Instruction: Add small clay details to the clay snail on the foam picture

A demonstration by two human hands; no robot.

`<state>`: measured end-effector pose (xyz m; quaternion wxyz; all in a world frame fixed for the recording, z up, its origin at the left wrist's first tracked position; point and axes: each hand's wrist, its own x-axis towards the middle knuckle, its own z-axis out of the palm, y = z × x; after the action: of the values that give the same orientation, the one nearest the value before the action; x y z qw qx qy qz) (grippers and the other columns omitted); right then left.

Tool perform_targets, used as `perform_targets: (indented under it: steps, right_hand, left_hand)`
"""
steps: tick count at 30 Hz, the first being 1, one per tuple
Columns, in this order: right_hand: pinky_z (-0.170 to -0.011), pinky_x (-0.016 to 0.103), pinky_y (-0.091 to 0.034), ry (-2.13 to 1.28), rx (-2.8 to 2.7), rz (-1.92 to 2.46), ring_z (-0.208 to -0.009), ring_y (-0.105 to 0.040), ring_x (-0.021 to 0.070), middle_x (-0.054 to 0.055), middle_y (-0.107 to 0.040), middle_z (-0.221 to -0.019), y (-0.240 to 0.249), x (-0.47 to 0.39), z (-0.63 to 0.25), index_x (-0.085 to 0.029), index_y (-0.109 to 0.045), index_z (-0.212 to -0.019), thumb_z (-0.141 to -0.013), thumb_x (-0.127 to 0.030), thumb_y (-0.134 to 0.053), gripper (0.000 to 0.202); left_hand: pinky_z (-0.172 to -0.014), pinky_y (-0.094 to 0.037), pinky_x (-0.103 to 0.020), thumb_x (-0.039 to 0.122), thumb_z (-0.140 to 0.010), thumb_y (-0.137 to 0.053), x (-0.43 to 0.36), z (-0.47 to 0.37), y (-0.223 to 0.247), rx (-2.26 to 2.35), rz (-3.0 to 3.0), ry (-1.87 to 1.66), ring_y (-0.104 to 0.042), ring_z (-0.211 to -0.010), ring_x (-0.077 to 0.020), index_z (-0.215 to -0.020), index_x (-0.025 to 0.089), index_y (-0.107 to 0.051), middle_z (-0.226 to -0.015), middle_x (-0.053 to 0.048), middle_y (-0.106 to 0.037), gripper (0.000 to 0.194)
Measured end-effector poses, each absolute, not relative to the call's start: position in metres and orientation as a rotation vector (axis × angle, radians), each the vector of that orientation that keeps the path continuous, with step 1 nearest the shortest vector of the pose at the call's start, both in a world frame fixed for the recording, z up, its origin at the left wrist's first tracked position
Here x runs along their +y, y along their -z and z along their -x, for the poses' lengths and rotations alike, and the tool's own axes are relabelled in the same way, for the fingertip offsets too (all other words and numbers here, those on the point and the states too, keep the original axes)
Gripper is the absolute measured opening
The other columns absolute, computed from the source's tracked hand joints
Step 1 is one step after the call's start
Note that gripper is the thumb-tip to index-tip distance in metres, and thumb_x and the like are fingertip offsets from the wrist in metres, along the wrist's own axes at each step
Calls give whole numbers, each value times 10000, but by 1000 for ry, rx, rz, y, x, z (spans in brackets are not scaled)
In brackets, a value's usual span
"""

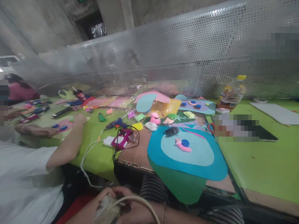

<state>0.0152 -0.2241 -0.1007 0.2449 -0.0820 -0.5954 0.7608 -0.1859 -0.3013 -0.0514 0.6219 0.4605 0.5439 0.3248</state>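
Low in the view, above my lap, my left hand (106,193) and my right hand (137,209) are closed around a pale box with a thick cream cable (109,209), which looks like an extension socket. Blur and the fingers hide part of it. Beyond, on the table edge, lie blue paper shapes (187,171), with a pink and blue clay snail (182,145) on them. Above the snail sits a dark wrapped lump (172,131) beside a pink tool (193,133). Green paper (179,183) hangs over the edge.
Left of the blue paper are a magenta power socket (121,139), a white adapter (108,141) and a blue glue gun (116,123) with trailing cords. Clay packets (140,117) lie behind. A co-worker's arm (67,146) is at left. A bottle (231,93) stands at right.
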Motion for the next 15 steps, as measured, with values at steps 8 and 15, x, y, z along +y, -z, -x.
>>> perform_targets:
  steps: [8, 15]
  right_hand:
    - [-844, 301, -408, -2206, -1146, 264, -1009, -542, 197, 67, -557, -1152, 111, -218, -7, -200, -414, -1280, -539, -367, -861, 881]
    - [-621, 205, -395, -2240, -738, 389, -696, -540, 106, -10, -604, -834, 126, -239, -4, -170, -501, -1144, -543, -452, -842, 747]
  left_hand:
    - [-680, -506, -310, 718, -769, -410, -256, 145, 30, 1664, -1197, -704, -610, -747, -204, -1129, 198, -534, -893, -65, -658, 645]
    - [-789, -481, -356, 554, -787, -436, -178, 159, -44, 2358, -1934, -662, -625, -866, -250, -977, 198, -635, -946, -87, -678, 450]
